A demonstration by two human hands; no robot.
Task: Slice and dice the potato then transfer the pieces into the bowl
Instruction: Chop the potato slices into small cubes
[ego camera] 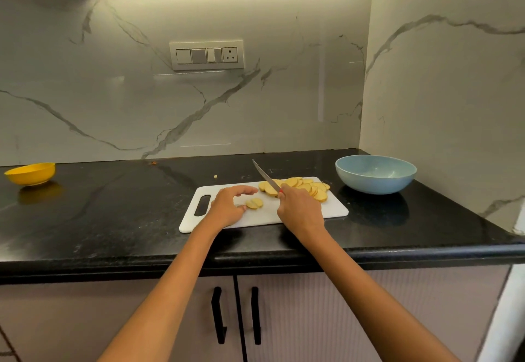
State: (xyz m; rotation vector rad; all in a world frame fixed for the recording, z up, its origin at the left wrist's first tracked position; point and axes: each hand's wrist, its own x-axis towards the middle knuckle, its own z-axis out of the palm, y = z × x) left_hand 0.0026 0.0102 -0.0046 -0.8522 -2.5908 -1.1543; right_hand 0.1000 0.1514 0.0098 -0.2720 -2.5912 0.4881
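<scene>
A white cutting board (pixel 335 209) lies on the black counter. Several round potato slices (pixel 308 186) are piled on its far right part. Two small slices (pixel 254 203) lie apart near the board's middle, and my left hand (pixel 228 205) arches over them, its thumb touching them. My right hand (pixel 298 208) grips a knife by the handle; the blade (pixel 265 175) points up and away to the left, above the board. The light blue bowl (pixel 375 174) stands to the right of the board and looks empty.
A yellow bowl (pixel 31 173) sits at the far left of the counter. A tiny potato scrap (pixel 215 176) lies behind the board. Marble walls close off the back and the right. A switch panel (pixel 206 55) is on the back wall; cabinet doors are below.
</scene>
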